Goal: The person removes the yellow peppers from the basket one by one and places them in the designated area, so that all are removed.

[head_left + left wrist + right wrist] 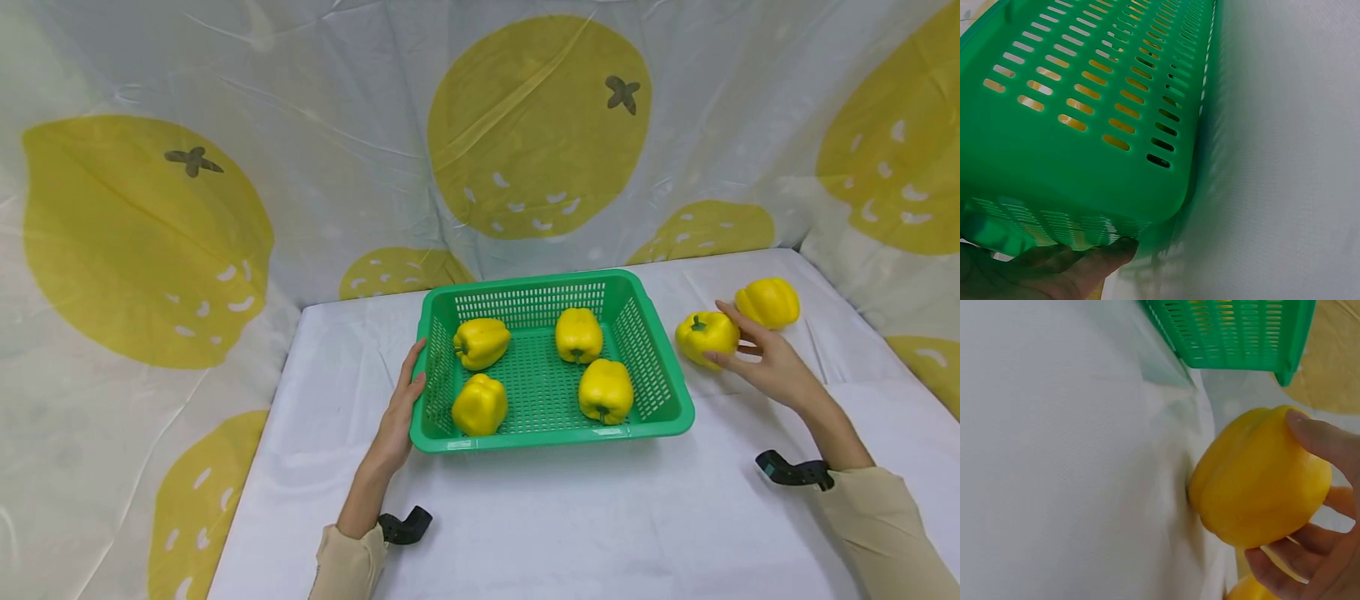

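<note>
A green plastic basket [551, 440] with slotted walls stands on the white-covered table, holding several yellow bell peppers, among them one pepper [480, 405] at its front left. My left hand [393, 417] rests along the basket's left outer wall; in the left wrist view its fingers [1107, 256] lie nearly straight against the green plastic. To the right of the basket, my right hand [772, 367] grips a yellow bell pepper [705, 337] with a green stem, thumb on one side and fingers on the other. The right wrist view shows this pepper [1254, 481] close over the cloth.
Just behind the right hand, another yellow bell pepper [768, 302] lies on the table [555, 525]. A hanging cloth [360, 150] printed with large lemons rises along the back and both sides. Each wrist carries a black camera mount [795, 471].
</note>
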